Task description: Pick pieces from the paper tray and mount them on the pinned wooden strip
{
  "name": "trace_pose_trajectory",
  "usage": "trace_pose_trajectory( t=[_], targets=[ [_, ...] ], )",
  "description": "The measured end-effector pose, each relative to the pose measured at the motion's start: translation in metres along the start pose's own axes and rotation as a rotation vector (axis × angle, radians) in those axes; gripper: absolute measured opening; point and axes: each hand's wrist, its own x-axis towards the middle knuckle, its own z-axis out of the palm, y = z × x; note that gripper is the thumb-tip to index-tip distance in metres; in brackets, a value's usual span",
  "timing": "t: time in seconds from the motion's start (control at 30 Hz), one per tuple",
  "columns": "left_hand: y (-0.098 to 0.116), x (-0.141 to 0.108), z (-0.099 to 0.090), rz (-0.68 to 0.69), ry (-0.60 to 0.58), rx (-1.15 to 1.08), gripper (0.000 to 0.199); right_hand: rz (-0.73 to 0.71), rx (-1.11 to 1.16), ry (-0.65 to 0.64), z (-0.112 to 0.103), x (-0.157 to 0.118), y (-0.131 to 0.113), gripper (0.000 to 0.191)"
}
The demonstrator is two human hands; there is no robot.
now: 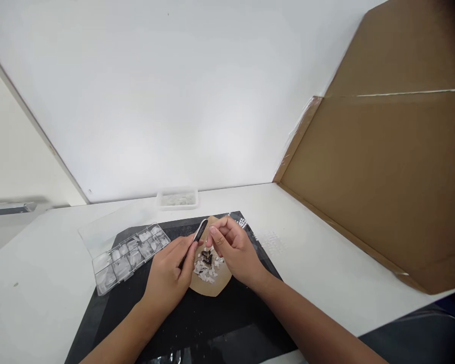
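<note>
My left hand (175, 260) is closed around a slim black strip with a white edge (200, 230), which points up and away from me. I cannot tell exactly what kind of thing it is. Just right of its tip, my right hand (233, 247) is closed in a pinch; whatever its fingertips hold is too small to make out. Beneath both hands lies a tan sheet (211, 290) bearing a pile of small white pieces (205, 274) and a dark, glossy curled piece (207, 258). My hands partly cover this sheet.
A black mat (197, 328) lies under the sheet on the white table (34, 283). An open, divided clear box (131, 257) with white pieces stands left. Behind is a small translucent tub (177, 199). Small white tiles (273, 241) lie right; a cardboard panel (387, 177) leans there.
</note>
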Motion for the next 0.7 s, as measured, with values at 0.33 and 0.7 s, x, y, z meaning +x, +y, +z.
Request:
trace_pose_trajectory(
  t=[0.33, 0.7],
  targets=[
    [-0.011, -0.002, 0.003, 0.042, 0.088, 0.06, 0.022, -0.003, -0.16, -0.039, -0.006, 0.001, 0.008, 0.023],
    [-0.017, -0.001, 0.002, 0.139, 0.06, 0.157, 0.029, -0.083, -0.298, -0.005, -0.017, 0.007, 0.01, 0.022]
  ],
)
